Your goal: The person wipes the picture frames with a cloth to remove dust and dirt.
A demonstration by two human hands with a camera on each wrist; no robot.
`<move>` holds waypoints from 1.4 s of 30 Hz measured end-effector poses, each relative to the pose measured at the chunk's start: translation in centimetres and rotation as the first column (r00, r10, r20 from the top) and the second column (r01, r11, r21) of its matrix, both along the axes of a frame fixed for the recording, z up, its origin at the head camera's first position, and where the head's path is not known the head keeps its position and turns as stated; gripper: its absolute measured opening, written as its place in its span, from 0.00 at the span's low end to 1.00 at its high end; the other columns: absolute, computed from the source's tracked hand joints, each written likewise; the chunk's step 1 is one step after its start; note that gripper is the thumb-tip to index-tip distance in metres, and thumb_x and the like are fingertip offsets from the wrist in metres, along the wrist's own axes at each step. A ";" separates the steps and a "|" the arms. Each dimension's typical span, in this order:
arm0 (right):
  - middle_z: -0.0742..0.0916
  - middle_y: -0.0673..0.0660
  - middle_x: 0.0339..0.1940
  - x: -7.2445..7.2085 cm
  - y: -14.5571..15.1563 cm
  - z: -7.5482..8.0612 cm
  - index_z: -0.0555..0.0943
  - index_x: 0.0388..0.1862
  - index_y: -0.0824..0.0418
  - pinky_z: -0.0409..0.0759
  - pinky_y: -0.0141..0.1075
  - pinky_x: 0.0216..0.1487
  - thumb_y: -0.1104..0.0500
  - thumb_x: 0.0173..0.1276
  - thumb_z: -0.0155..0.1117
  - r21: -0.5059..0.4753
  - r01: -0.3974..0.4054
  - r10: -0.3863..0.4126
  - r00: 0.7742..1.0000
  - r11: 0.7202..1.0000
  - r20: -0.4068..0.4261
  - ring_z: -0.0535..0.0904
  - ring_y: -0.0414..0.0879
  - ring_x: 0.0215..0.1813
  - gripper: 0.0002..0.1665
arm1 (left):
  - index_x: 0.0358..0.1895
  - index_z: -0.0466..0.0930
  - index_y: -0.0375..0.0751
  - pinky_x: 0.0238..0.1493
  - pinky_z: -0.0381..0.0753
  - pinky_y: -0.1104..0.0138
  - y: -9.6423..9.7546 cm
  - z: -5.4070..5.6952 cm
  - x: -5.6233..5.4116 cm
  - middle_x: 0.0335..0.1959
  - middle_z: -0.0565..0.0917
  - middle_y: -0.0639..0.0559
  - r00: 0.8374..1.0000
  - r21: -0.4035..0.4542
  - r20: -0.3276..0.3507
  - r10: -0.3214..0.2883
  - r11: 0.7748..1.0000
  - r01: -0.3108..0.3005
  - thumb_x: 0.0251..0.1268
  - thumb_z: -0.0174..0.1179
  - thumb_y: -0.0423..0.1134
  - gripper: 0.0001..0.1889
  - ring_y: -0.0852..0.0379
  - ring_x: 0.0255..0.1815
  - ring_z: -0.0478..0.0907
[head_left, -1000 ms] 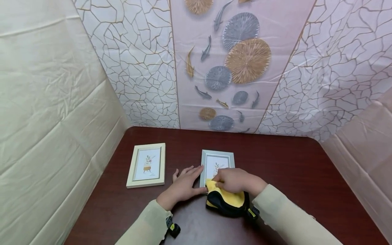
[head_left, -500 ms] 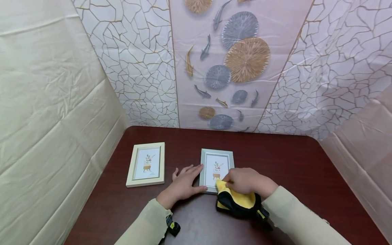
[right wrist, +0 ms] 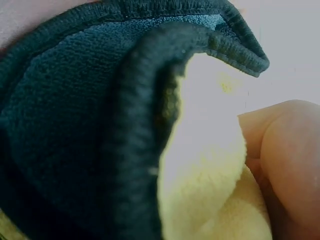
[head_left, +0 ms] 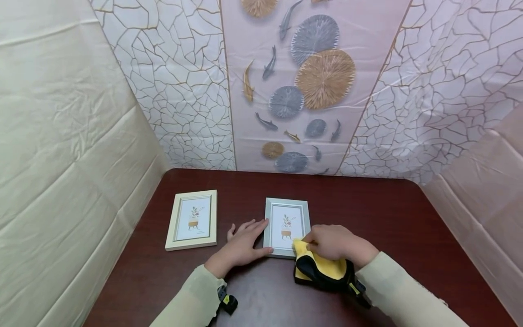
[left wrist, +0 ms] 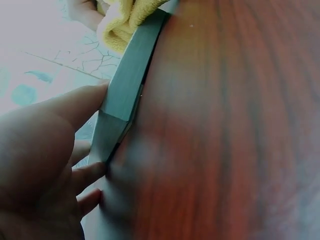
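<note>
- Wiping is the step I judge to be in hand: my right hand bunches a yellow cloth with black trim in curled fingers and presses it on the near right corner of the grey picture frame.
- That frame lies flat on the dark red table, near the middle of its front edge.
- My left hand lies flat and open beside it, straight fingers braced against the frame's left edge.
- Next, I reckon, the cloth needs drawing across the glass while the left hand pins the frame.
- Both forearms reach in low from the near side.
- A cream picture frame lies apart to the left.
</note>
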State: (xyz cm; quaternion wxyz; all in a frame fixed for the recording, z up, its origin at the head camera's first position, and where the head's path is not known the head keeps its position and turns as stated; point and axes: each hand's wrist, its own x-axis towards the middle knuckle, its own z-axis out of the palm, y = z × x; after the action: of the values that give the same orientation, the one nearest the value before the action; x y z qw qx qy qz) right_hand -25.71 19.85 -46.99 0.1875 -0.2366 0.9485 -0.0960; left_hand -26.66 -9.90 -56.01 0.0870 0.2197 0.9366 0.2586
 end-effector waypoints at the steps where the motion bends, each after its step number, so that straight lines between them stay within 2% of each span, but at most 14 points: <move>1: 0.79 0.45 0.25 0.1 0.0 -0.1 0.90 0.39 0.37 0.70 0.40 0.31 0.56 0.84 0.66 -0.002 0.006 -0.006 1.000 1.000 -0.001 0.72 0.42 0.27 0.14 | 0.91 0.57 0.61 0.79 0.43 0.27 -0.1 0.0 0.0 0.87 0.64 0.57 1.000 0.001 0.003 -0.005 1.000 0.005 0.76 0.64 0.69 0.47 0.46 0.89 0.55; 6: 0.80 0.44 0.28 0.3 0.1 -0.4 0.92 0.45 0.37 0.69 0.39 0.30 0.56 0.84 0.65 -0.013 0.013 -0.013 1.000 1.000 -0.010 0.71 0.42 0.25 0.13 | 0.91 0.57 0.60 0.78 0.42 0.26 -0.4 0.1 -0.2 0.88 0.63 0.56 0.999 0.022 0.020 -0.026 0.999 0.025 0.79 0.64 0.63 0.44 0.45 0.89 0.54; 11: 0.85 0.44 0.43 0.8 0.4 -0.5 0.93 0.59 0.43 0.72 0.40 0.33 0.55 0.84 0.66 -0.014 0.020 -0.021 0.999 1.000 -0.029 0.72 0.41 0.32 0.14 | 0.91 0.57 0.60 0.77 0.40 0.26 -0.7 0.0 -0.3 0.88 0.64 0.54 0.998 0.065 0.032 -0.046 0.997 0.043 0.80 0.64 0.59 0.42 0.43 0.89 0.54; 14: 0.87 0.47 0.50 0.9 0.6 -0.5 0.92 0.62 0.44 0.74 0.41 0.35 0.55 0.84 0.66 -0.020 0.025 -0.026 0.999 1.000 -0.040 0.73 0.41 0.36 0.15 | 0.91 0.57 0.61 0.77 0.40 0.26 -0.8 0.0 -0.5 0.88 0.64 0.54 0.998 0.086 0.032 -0.056 0.995 0.053 0.81 0.62 0.59 0.42 0.42 0.89 0.53; 17: 0.88 0.48 0.53 0.9 0.8 -0.6 0.92 0.62 0.43 0.74 0.41 0.35 0.55 0.84 0.66 -0.039 0.028 -0.030 0.999 0.999 -0.043 0.73 0.41 0.36 0.15 | 0.91 0.58 0.61 0.77 0.41 0.25 -0.9 0.2 -0.5 0.88 0.64 0.53 0.998 0.091 0.019 -0.063 0.994 0.061 0.81 0.62 0.60 0.41 0.42 0.88 0.54; 22: 0.87 0.47 0.51 1.0 1.0 -1.1 0.92 0.62 0.42 0.74 0.41 0.34 0.55 0.84 0.66 -0.065 0.031 -0.033 0.998 0.997 -0.044 0.74 0.40 0.35 0.15 | 0.90 0.58 0.61 0.77 0.41 0.25 -0.9 0.1 -0.4 0.88 0.64 0.53 0.998 0.090 0.029 -0.060 0.994 0.057 0.80 0.62 0.61 0.41 0.42 0.88 0.54; 30: 0.82 0.44 0.39 1.5 0.2 -1.5 0.93 0.55 0.43 0.73 0.41 0.34 0.56 0.83 0.66 -0.077 0.046 -0.054 0.994 0.996 -0.095 0.72 0.41 0.32 0.12 | 0.90 0.59 0.62 0.79 0.42 0.27 -0.8 0.1 -0.2 0.88 0.64 0.56 0.999 0.064 0.033 -0.043 0.997 0.041 0.79 0.64 0.62 0.42 0.46 0.89 0.54; 37: 0.84 0.47 0.44 1.9 -0.3 -1.3 0.93 0.59 0.47 0.73 0.42 0.35 0.58 0.82 0.67 -0.111 0.104 -0.112 0.991 0.988 -0.077 0.73 0.43 0.33 0.14 | 0.90 0.59 0.63 0.79 0.41 0.28 -0.6 0.1 -0.2 0.88 0.63 0.57 0.999 0.058 0.032 -0.036 0.998 0.034 0.79 0.64 0.62 0.42 0.47 0.89 0.54; 42: 0.86 0.48 0.45 2.1 -0.4 -1.0 0.93 0.50 0.46 0.74 0.42 0.36 0.60 0.82 0.67 -0.166 0.098 -0.112 0.991 0.981 -0.073 0.74 0.42 0.35 0.11 | 0.90 0.58 0.63 0.79 0.41 0.27 -0.6 0.0 -0.2 0.88 0.63 0.57 0.999 0.057 0.035 -0.035 0.998 0.033 0.79 0.64 0.62 0.42 0.47 0.89 0.53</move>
State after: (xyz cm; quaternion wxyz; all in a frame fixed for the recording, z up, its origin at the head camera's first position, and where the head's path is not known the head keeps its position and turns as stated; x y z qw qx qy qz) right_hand -23.59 19.47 -48.02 0.1233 -0.2044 0.9556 -0.1730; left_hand -26.86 -10.48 -55.99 0.1020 0.2332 0.9233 0.2876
